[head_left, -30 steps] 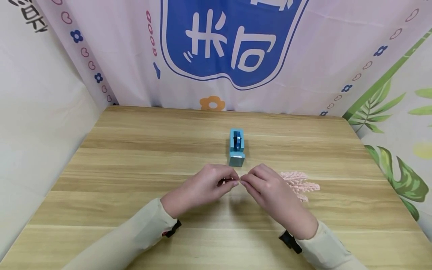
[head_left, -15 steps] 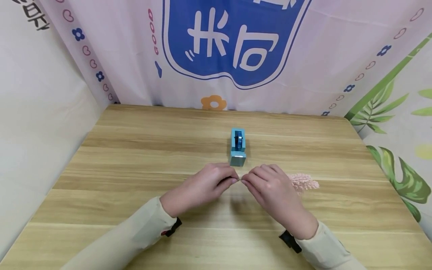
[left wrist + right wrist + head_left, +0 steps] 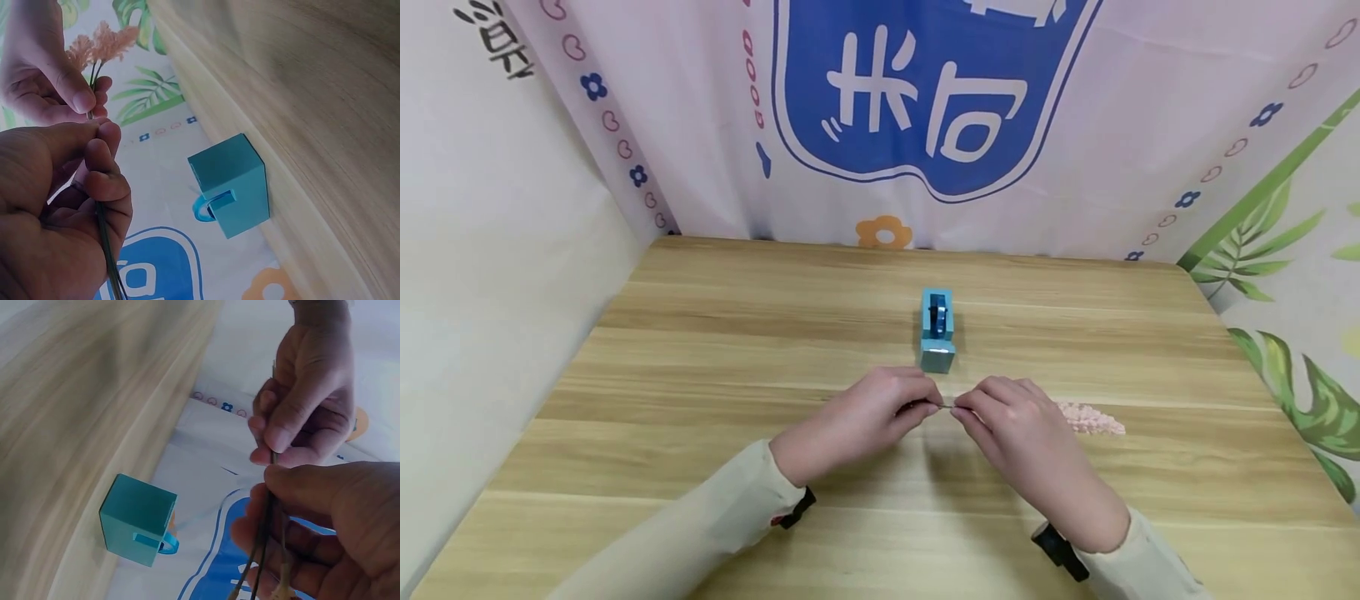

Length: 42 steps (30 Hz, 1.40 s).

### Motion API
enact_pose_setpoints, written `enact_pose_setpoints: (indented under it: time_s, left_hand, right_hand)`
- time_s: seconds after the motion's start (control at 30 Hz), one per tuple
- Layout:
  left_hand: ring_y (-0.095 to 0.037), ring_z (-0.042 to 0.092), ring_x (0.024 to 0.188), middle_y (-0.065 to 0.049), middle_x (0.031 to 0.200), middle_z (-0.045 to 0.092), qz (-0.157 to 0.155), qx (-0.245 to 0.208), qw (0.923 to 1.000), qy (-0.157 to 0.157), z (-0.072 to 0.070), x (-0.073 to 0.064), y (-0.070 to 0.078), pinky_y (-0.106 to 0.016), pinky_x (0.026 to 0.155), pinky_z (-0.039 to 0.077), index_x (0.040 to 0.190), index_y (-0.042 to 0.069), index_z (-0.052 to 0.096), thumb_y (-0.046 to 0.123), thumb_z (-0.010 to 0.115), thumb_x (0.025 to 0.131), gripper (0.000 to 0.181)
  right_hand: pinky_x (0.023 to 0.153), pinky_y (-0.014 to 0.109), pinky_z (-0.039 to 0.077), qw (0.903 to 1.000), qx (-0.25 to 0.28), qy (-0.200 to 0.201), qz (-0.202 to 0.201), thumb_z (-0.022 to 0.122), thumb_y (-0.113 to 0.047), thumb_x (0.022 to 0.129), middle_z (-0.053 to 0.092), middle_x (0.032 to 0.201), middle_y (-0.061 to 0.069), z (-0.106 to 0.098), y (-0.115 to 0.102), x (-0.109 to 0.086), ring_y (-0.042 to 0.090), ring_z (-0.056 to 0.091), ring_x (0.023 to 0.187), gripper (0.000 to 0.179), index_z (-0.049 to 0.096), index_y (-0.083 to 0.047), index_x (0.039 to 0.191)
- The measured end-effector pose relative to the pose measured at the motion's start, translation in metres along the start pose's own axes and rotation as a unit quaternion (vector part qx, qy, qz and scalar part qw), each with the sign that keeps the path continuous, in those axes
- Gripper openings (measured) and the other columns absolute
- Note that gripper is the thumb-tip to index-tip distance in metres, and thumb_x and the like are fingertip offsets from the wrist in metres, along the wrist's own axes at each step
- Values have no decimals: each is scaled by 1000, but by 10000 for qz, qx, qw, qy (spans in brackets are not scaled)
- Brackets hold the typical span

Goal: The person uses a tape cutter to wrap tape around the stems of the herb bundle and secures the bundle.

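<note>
Both hands hold a small bunch of pink artificial flowers level above the table. My left hand (image 3: 865, 417) pinches the thin dark stems (image 3: 107, 244), whose lower ends run down past its palm in the left wrist view. Close beside it, my right hand (image 3: 1030, 442) pinches the same stems with thumb and fingers, nearer the blooms. The fluffy pink flower heads (image 3: 1092, 418) stick out beyond the right hand, partly hidden by it. A short bit of stem shows between the fingertips. Just past the hands stands a blue tape dispenser (image 3: 937, 354), touched by neither hand.
A wood-grain table (image 3: 737, 333) lies under the hands. At its back edge hangs a pale curtain (image 3: 700, 125) with a blue emblem, and printed leaf fabric (image 3: 1262, 250) is at the right. Black wrist cameras (image 3: 1060, 552) sit at the sleeves.
The flower heads have turned from a wide spread to a narrow cluster behind the right hand. The fingertips are slightly farther apart, showing more stem. The head view has shifted a little.
</note>
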<state>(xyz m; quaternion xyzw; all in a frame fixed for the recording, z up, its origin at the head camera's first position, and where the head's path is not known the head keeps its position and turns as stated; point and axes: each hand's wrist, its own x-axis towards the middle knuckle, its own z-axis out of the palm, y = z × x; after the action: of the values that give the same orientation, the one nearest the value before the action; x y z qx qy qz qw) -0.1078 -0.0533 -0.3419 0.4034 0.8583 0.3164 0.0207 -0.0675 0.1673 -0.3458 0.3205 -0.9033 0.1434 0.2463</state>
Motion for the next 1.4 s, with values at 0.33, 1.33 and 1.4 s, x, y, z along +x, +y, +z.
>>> enact_pose_setpoints:
  time_s: [0.33,1.33,1.4]
  left_hand:
    - [-9,66,87,-2,101,75,99,-8,9999,142,-1,-3,-2,-19,77,56,105,8,78,7,67,102,11]
    - [-10,62,83,-2,96,71,-26,68,9995,314,8,0,-1,-18,75,54,103,8,78,7,69,101,9]
    - [-9,62,83,-2,96,70,-17,62,9994,352,8,0,-1,-18,75,54,103,8,78,7,69,100,9]
  right_hand:
    - [74,32,56,9988,156,-428,182,80,-14,92,74,89,-7,-2,2,4,11,69,85,5,77,-18,93]
    - [61,26,54,9982,-65,-557,212,80,-16,92,72,83,-8,3,3,0,5,63,68,7,74,-17,95]
    - [61,26,55,9978,-100,-617,230,79,-16,94,72,84,-7,3,3,0,6,65,69,4,75,-16,96]
